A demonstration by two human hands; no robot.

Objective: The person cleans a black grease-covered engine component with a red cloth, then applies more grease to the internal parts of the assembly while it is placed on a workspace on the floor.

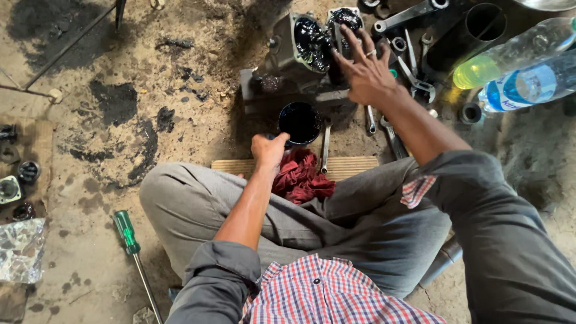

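The black cup [300, 123] stands on the dirt floor [90, 180] just above the red rag [302, 177], gripped at its rim by the left hand [269, 150]; the right hand [367, 72], fingers spread and grasping nothing, is stretched toward the oily casing [306, 45]. The cup is best held level so nothing is spilled

Black round cup [299, 122]: dark and oily, upright, open mouth up, centre of frame above a wooden board. Red rag [302, 176]: crumpled, just below the cup. Metal engine casing [300, 48]: grey, grease-blackened inside, upper centre on the sandy floor.
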